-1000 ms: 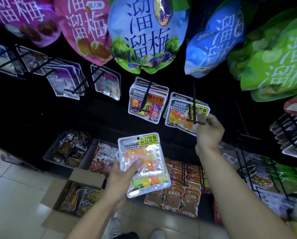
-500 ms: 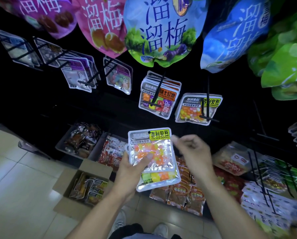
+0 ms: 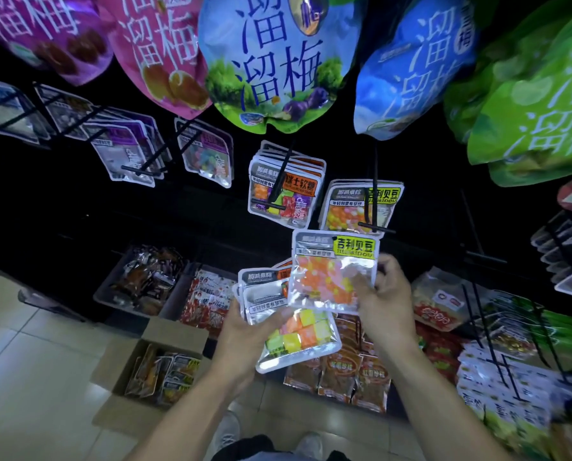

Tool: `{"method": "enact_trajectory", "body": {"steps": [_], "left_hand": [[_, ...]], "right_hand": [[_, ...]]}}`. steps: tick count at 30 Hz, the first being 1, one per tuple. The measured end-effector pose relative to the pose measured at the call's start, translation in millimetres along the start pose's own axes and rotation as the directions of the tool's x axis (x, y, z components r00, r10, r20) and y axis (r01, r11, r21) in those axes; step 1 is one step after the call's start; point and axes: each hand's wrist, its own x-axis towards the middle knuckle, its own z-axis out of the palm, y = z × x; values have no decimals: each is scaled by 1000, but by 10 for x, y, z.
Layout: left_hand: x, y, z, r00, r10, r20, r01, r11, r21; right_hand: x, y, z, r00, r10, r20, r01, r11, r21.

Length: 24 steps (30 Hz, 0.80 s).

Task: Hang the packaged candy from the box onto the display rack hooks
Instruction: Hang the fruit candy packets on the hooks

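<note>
Head view. The right hand (image 3: 386, 294) is gripping one jelly-bean packet (image 3: 334, 271) at its right edge, fingers curled round the foil, and is holding it upright just below the matching hook (image 3: 375, 194). One second ago this hand was up at that hook, touching the packets already hung there; half a second ago it was coming down toward the stack with pinched fingers. It has since separated the top packet from the stack and is lifting it clear.

The left hand (image 3: 244, 331) is gripping the remaining stack of packets (image 3: 288, 324) from below, thumb across the front. The stack is sitting lower and to the left of the lifted packet, partly overlapped by it.

The hung jelly-bean packets (image 3: 361, 207) are resting on the hook directly above the lifted packet, near but apart from it. The cardboard box (image 3: 164, 364) is standing open on the floor (image 3: 28, 344) at lower left, with more packets inside.

Judgement: a new hanging cycle is under way. The next step calls for aligning the packet's top hole with the hook tip; the hole is small and the foil flexes, so a miss is possible.
</note>
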Motion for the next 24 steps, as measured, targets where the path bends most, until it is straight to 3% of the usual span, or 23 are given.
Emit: {"method": "enact_trajectory", "body": {"steps": [6,13,24], "left_hand": [[-8,-44,-147,989,-26,-145,18,998,-55],[-11,-12,-106,995,-29,-95,25,999,-47],[-43,125,-64,999,11,-32,-14,997,-75]], "right_hand": [[95,-87,-205,993,-54,105,49,998,43],[241,-125,-201,977,-97,-188,130,976,174],[536,-172,-66,949,-14,-316,88,972,219]]}}
